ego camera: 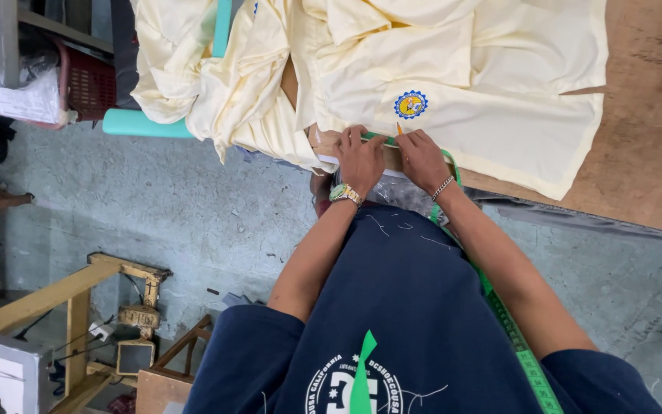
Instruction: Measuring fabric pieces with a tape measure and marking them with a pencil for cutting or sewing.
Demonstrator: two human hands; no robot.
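A pale yellow shirt with a round blue and yellow emblem lies spread on a wooden table. My left hand, with a wristwatch on it, presses down on the shirt's near edge. A green measuring tape hangs from my neck and runs up under both hands. My right hand, wearing a chain bracelet, holds a small orange marking stick with its tip on the cloth just below the emblem. More yellow garments are heaped at the table's left end.
A teal bar sticks out under the heap of garments. A red basket and papers stand at the upper left. A wooden frame with cables stands on the concrete floor at the lower left.
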